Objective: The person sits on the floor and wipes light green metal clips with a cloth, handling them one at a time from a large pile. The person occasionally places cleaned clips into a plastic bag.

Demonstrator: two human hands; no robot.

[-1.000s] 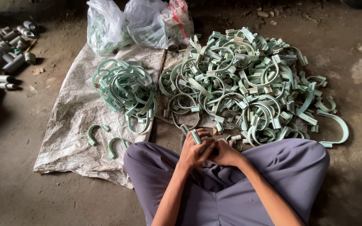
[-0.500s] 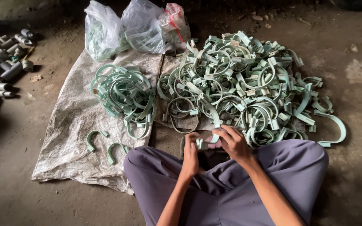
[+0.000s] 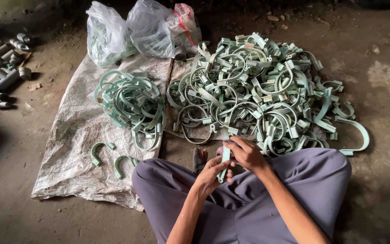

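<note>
I sit cross-legged in grey trousers on the floor. Both hands hold one pale green plastic clamp (image 3: 225, 159) above my lap. My left hand (image 3: 211, 174) grips its lower end and my right hand (image 3: 245, 154) closes over its upper part. A large loose heap of the same green clamps (image 3: 258, 90) lies just beyond my hands. A smaller, tidier pile of clamps (image 3: 132, 101) rests on a white woven sack (image 3: 75, 135) to the left, with two single clamps (image 3: 111, 156) lying near its front edge.
Clear plastic bags (image 3: 143, 31) with more parts stand at the back. Grey pipe fittings (image 3: 1, 63) are scattered at the far left. The floor is bare dirty concrete (image 3: 384, 81) around everything.
My hands came together, then drew a clamp from the heap's edge back over my lap; the left hand now grips its lower end.
</note>
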